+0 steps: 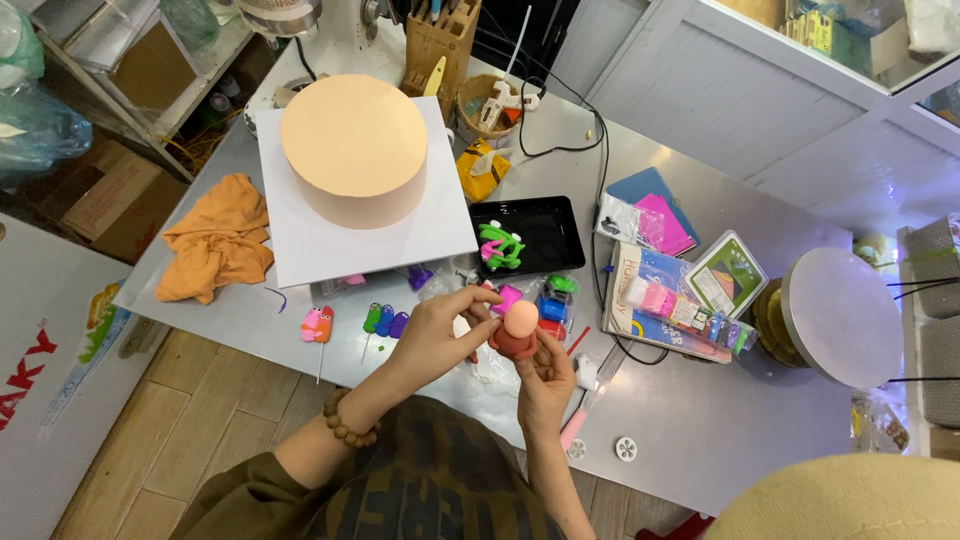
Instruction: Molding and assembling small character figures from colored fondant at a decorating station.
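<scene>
My right hand (pixel 545 375) holds a small clay figure (pixel 518 330) from below; it has a peach round head on a red-brown body. The fingers of my left hand (pixel 440 325) pinch at the side of the figure's head. A bead bracelet sits on my left wrist. Both hands hover over the front of a grey metal table (pixel 700 420). Just left of them lie small finished clay figures on sticks, pink-orange (pixel 318 324) and green, blue and purple (pixel 385 320).
A round peach cake (pixel 352 148) stands on a white square board (pixel 330 250). An orange cloth (pixel 215 240) lies at left. A black tray (pixel 545 235) holds green clay pieces. Clay packs (pixel 675 305), a white turntable (pixel 840 315), a knife block (pixel 440 45) and cables surround them.
</scene>
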